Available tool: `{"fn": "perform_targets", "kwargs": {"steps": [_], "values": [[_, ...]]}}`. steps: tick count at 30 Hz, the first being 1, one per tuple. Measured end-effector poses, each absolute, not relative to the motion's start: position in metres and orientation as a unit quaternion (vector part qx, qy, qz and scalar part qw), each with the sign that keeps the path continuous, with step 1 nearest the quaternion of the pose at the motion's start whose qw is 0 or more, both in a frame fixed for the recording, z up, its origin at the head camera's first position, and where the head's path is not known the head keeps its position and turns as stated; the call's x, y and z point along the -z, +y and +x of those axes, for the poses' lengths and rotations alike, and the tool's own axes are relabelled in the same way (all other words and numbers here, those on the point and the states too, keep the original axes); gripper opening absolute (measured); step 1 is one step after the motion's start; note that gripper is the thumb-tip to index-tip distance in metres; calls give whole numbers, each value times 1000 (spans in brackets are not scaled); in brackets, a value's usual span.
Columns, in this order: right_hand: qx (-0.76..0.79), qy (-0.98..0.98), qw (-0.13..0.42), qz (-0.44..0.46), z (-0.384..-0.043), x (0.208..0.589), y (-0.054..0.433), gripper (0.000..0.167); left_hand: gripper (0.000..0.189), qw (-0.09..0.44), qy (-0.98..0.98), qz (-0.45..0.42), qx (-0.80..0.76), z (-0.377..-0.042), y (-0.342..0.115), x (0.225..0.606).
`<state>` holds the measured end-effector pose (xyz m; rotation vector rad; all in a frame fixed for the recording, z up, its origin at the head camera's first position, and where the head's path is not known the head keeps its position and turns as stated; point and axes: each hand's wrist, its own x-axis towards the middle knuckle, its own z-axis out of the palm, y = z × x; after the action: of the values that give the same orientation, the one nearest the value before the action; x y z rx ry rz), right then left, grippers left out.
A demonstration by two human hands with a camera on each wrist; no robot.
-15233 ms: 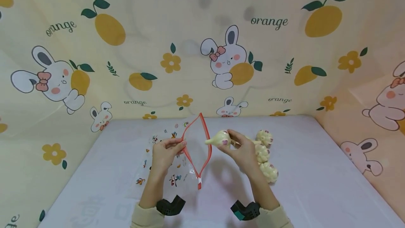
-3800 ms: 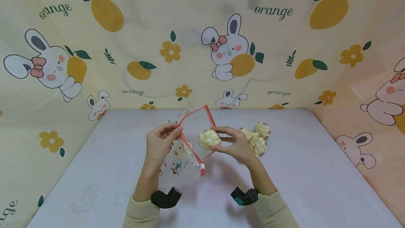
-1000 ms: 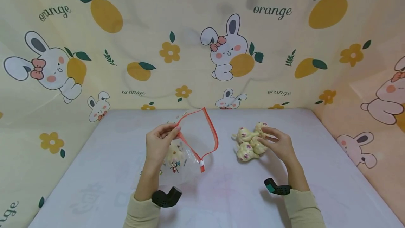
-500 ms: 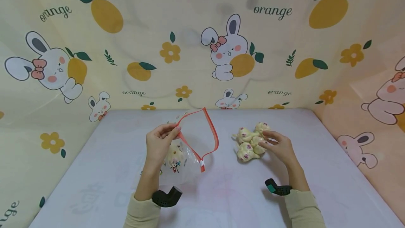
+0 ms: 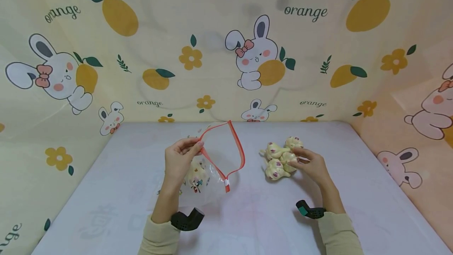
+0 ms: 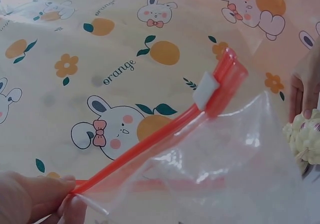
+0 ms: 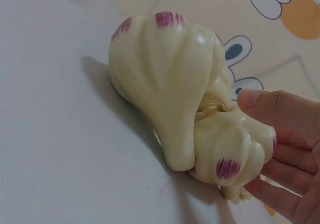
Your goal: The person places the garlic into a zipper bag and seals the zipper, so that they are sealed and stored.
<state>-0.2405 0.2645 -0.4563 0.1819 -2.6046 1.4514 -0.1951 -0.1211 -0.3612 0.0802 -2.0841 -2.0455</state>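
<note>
A clear zip bag [image 5: 209,186] with a red rim, a white slider and small cartoon prints stands with its mouth spread. My left hand [image 5: 179,159] pinches the rim's left side, seen closer in the left wrist view, where the slider [image 6: 206,91] sits near the rim's end. Pale garlic [image 5: 196,171] shows through the film. At right lie several cream garlic bulbs with purple marks, one at the front [image 5: 275,169]. Thumb and fingers of my right hand [image 5: 313,164] hold the right-hand bulb [image 7: 227,149], which rests against another bulb [image 7: 160,63]; some finger contact is hidden.
The white tabletop [image 5: 255,215] reaches back to a cream cloth [image 5: 212,50] printed with rabbits and oranges. Each wrist carries a black camera, the left one [image 5: 187,219] and the right one [image 5: 310,209].
Earlier my right hand held a garlic bulb at the bag's mouth; then it moved right to the pile. Over the last second its fingers shift slightly there. My left hand keeps its pinch.
</note>
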Motion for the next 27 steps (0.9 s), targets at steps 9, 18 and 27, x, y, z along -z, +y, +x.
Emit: {"fn": "perform_targets", "kwargs": {"steps": [9, 18, 27], "values": [[-469, -881, 51, 47, -243, 457, 266, 54, 23, 114, -711, 21, 694, -196, -120, 361], [-438, -897, 45, 37, -244, 460, 267, 52, 23, 109, -712, 32, 693, -195, -121, 360], [-423, -903, 69, 42, -243, 458, 265, 48, 23, 110, -712, 39, 693, -195, -121, 360]]}}
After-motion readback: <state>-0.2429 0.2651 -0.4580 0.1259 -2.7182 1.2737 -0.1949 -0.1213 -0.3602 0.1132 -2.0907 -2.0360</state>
